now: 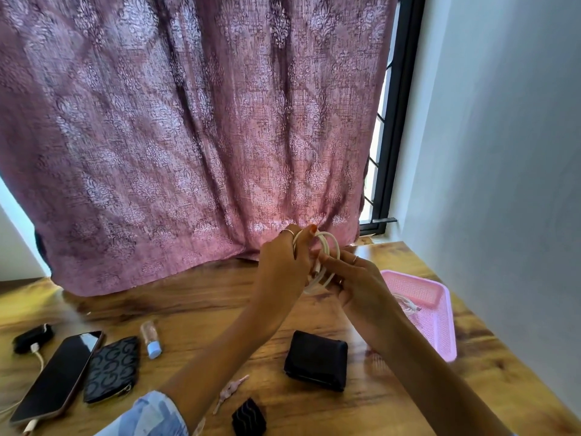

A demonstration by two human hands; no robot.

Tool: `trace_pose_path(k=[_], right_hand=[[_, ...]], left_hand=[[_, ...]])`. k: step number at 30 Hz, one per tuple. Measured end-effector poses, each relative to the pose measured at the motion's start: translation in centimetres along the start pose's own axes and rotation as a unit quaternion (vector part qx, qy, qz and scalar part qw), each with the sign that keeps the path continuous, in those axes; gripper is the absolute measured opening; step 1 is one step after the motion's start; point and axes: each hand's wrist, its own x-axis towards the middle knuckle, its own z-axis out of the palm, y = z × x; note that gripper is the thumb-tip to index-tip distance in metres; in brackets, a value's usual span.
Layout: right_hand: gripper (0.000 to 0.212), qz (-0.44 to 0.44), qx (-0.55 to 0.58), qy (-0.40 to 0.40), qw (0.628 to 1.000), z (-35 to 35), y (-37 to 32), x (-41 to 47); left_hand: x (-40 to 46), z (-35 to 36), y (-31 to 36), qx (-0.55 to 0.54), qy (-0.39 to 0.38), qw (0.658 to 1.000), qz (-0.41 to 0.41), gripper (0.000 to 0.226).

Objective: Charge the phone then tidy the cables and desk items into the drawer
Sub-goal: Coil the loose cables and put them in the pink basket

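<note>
Both hands are raised above the wooden desk (195, 313), holding a white cable (331, 247) wound into a small coil. My left hand (284, 262) grips the coil from the left and my right hand (353, 278) holds its lower right side. At the front left lies a dark phone (59, 376), face up, with a white charging cable (30, 427) plugged into its near end. A black adapter (31, 338) sits beyond the phone. A pink mesh tray (440, 328) on the right holds another white cable (407, 305).
On the desk lie a patterned black pouch (111, 369), a small clear bottle with a blue cap (151, 339), a black wallet (317, 360), a pale hair clip (231, 391) and a black wavy clip (248, 418). A mauve curtain (188, 136) hangs behind, a white wall on the right.
</note>
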Motion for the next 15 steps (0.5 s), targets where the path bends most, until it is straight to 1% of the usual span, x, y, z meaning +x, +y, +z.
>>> trace_pose_path(k=[2,4,6,8,11,13,15], right_hand=[[0.024,0.012,-0.012,-0.012,1.0,0.1,0.1,0.0],[0.028,0.012,-0.027,-0.038,0.999,0.2,0.3,0.0],[0.028,0.0,-0.027,-0.059,0.998,0.3,0.4,0.0],[0.028,-0.022,-0.056,-0.065,0.996,0.3,0.5,0.1],[0.023,-0.061,-0.156,-0.047,0.985,0.4,0.2,0.0],[0.021,-0.098,-0.247,-0.024,0.964,0.3,0.1,0.1],[0.019,-0.131,-0.33,0.007,0.935,0.2,0.1,0.4]], left_hand=[[-0.1,0.1,-0.1,0.006,0.005,1.0,0.01,0.033],[0.0,0.3,-0.2,-0.001,0.002,1.0,0.007,0.03],[0.1,0.5,-0.4,-0.016,-0.005,1.0,-0.005,0.03],[0.2,0.7,-0.6,-0.034,-0.014,0.999,-0.017,0.031],[0.4,0.7,-0.8,-0.032,-0.016,0.999,-0.014,0.031],[0.7,0.9,-0.8,-0.026,-0.023,0.999,-0.015,0.03],[1.0,1.1,-0.8,-0.033,-0.035,0.999,-0.022,0.028]])
